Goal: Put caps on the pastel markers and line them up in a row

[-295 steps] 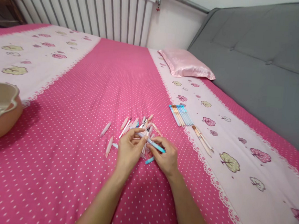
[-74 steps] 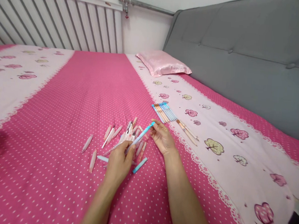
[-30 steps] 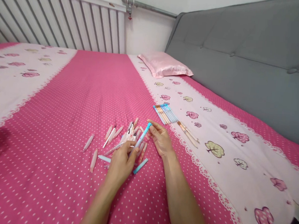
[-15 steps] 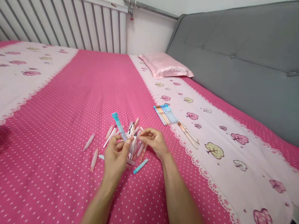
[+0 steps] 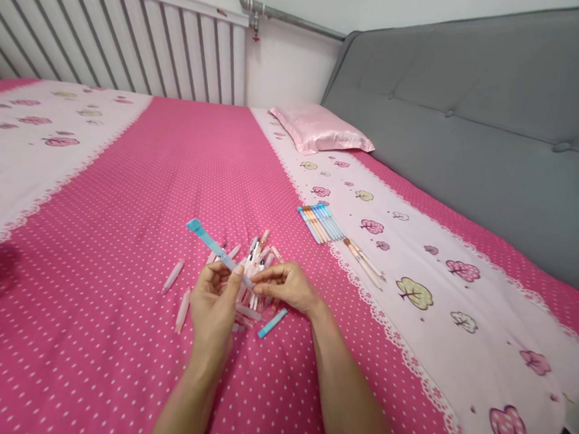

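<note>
A slim pen, blue at its far end and paler toward me, slants across my left hand, gripped between thumb and fingers. At its near end, my right hand pinches the pale tip with thumb and fingertips. Beneath both hands lies a loose pile of pen parts, mostly pink and white, partly hidden by my fingers. A short blue pen piece rests on the bedspread just in front of the pile. Two pink pen pieces, one a pale pink barrel and another pink barrel, lie left of my left hand.
To the right, several blue and tan pens lie in a neat row, with a few tan pens beside them. A pink pillow sits farther back against the grey headboard. A white radiator stands beyond the bed.
The blue pen has tipped left, from steep to a flatter slant. My right hand has moved left and its fingers now meet the pen's near end.
</note>
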Available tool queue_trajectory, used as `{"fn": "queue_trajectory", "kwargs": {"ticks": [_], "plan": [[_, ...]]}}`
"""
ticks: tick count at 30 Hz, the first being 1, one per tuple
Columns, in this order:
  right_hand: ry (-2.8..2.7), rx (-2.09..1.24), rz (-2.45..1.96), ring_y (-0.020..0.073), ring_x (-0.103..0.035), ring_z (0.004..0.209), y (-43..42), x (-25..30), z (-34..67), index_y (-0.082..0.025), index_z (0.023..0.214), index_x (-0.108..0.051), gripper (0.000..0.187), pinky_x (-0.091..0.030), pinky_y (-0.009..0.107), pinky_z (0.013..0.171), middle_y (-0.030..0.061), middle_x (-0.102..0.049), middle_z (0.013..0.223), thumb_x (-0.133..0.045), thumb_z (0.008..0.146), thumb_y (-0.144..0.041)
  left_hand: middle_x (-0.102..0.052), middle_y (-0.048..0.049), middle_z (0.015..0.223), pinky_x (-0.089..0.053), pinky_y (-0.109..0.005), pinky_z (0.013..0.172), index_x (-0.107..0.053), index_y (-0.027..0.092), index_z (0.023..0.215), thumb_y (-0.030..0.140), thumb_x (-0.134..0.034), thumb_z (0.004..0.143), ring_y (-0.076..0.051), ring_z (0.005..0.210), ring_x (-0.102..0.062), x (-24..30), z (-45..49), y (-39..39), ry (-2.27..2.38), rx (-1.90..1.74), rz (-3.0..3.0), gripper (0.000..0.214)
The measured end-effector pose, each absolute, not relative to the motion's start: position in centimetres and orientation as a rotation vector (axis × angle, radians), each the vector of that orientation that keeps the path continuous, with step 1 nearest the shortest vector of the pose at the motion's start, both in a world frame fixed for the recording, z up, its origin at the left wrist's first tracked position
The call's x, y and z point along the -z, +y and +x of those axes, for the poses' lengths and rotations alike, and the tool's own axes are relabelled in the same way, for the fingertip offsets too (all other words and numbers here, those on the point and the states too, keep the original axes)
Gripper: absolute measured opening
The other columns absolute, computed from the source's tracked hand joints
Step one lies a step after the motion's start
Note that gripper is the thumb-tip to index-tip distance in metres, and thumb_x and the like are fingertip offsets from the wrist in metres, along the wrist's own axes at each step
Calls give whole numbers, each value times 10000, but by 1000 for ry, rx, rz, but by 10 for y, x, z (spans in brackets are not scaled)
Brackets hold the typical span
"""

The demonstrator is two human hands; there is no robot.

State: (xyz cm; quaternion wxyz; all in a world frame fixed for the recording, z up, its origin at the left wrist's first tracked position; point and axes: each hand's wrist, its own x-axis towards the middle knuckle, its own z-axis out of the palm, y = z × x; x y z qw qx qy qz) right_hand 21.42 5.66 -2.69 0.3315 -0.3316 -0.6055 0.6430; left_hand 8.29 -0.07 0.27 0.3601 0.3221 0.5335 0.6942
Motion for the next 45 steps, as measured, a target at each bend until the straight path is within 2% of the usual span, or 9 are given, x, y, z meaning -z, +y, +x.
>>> {"fn": "queue_trajectory", "kwargs": {"ticks": [4,8,13,19,23,29,38,45], "plan": [[-1576,-1659,-843,104,-582,530,56,26,212,-170,844,-732,308,-437,203,487,19,-689,680,-763,613,-371,-583,17,755,-414,-193,662,-571,160,811,339,-714,660,-92,705,-535,-3,84,0,1338,-1788,812,274],[-1570,-1675,-849,96,-561,494,56,27,212,-170,861,-730,320,-435,207,478,11,-676,645,-753,625,-384,-583,16,747,-418,-194,655,-573,157,804,332,-723,652,-91,692,-535,-4,84,-1,1332,-1782,789,276],[-1582,-1672,-820,110,-588,549,57,28,211,-160,837,-728,319,-457,220,528,20,-685,683,-751,622,-394,-593,13,748,-418,-187,659,-588,156,800,322,-727,650,-86,697,-540,-1,83,0,1337,-1783,797,264],[-1547,-1640,-832,101,-578,537,56,25,210,-155,779,-722,291,-443,203,492,18,-677,673,-744,624,-400,-594,-2,757,-436,-208,635,-589,154,819,337,-731,638,-103,692,-544,-2,83,0,1330,-1740,801,294],[-1411,-1656,-872,67,-480,407,57,25,210,-156,797,-717,304,-393,196,396,7,-671,652,-739,622,-403,-608,-43,870,-458,-236,661,-600,148,889,356,-734,626,-133,768,-555,-4,84,-1,1359,-1703,823,361],[-1160,-1394,-1003,44,-401,412,67,29,218,-146,778,-714,314,-314,184,397,17,-670,654,-748,596,-400,-605,-59,894,-458,-241,672,-611,141,889,370,-735,613,-146,794,-545,-4,81,-1,1437,-1651,849,380],[-943,-992,-1307,79,-432,447,80,36,244,-108,861,-705,441,-335,212,435,25,-645,631,-688,614,-473,-599,-49,824,-447,-236,636,-618,145,858,393,-718,620,-138,729,-529,-4,81,-3,1465,-1608,861,358],[-942,-865,-1446,89,-441,426,89,47,253,-104,853,-718,428,-348,220,445,11,-628,572,-641,638,-465,-558,-17,757,-397,-192,462,-612,154,867,401,-709,618,-101,586,-481,-8,81,-6,1494,-1552,817,364]]}}
